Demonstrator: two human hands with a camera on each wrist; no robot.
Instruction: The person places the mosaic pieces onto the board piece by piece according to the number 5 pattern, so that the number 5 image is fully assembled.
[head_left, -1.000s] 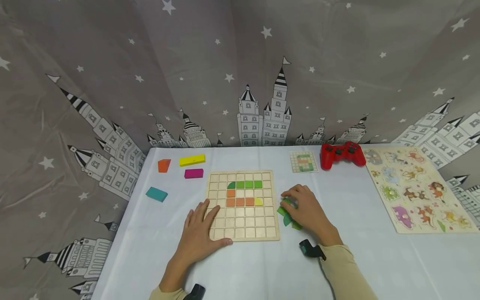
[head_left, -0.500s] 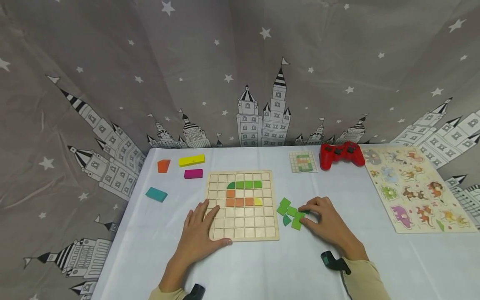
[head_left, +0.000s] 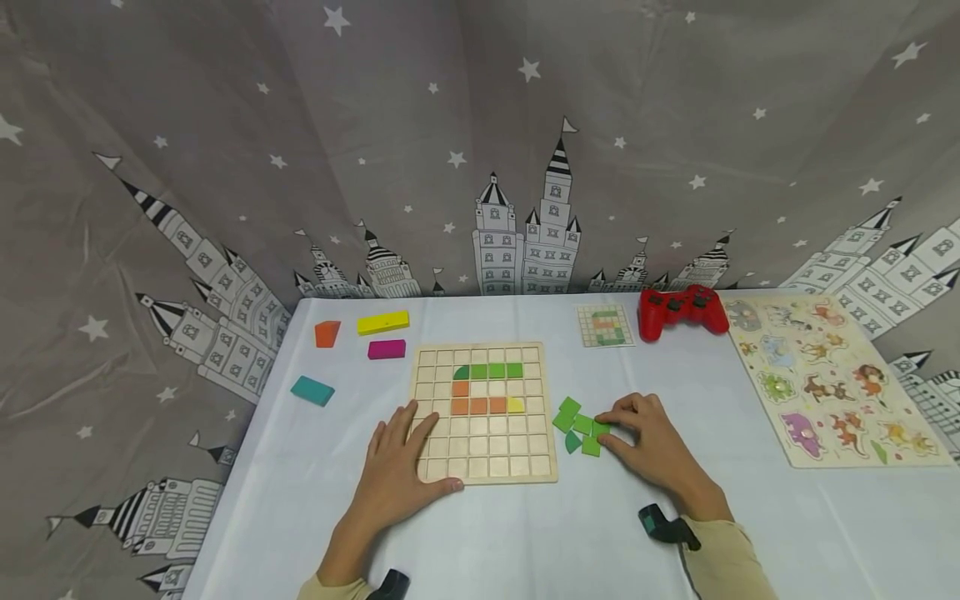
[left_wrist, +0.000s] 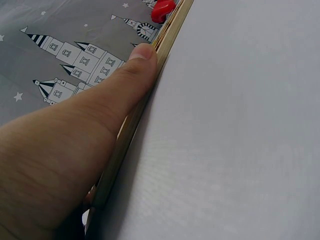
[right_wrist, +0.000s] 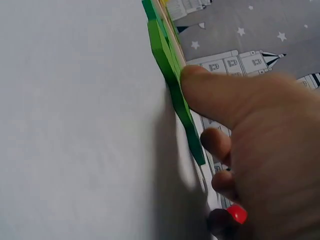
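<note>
A wooden grid board (head_left: 483, 454) lies at the table's middle, with green, orange and yellow tiles set in its upper rows. My left hand (head_left: 408, 458) rests flat on its front-left corner, fingers straight, and the thumb (left_wrist: 135, 75) lies along the board's edge (left_wrist: 167, 32). Several loose green tiles (head_left: 579, 425) sit just right of the board. My right hand (head_left: 606, 427) is at their right side, with index finger and thumb pinching one green tile (head_left: 600, 430). In the right wrist view the thumb (right_wrist: 210, 95) presses against the green tiles (right_wrist: 165, 55).
A small pattern card (head_left: 606, 324) and a red game controller (head_left: 682, 310) lie at the back right. An animal puzzle board (head_left: 825, 375) fills the right side. Orange (head_left: 327, 333), yellow (head_left: 383, 322), magenta (head_left: 387, 348) and teal (head_left: 312, 390) blocks lie at the back left.
My right hand has slid right and toward me off the green tile pile, which now shows, and settled at its right edge. The left hand has not moved.
</note>
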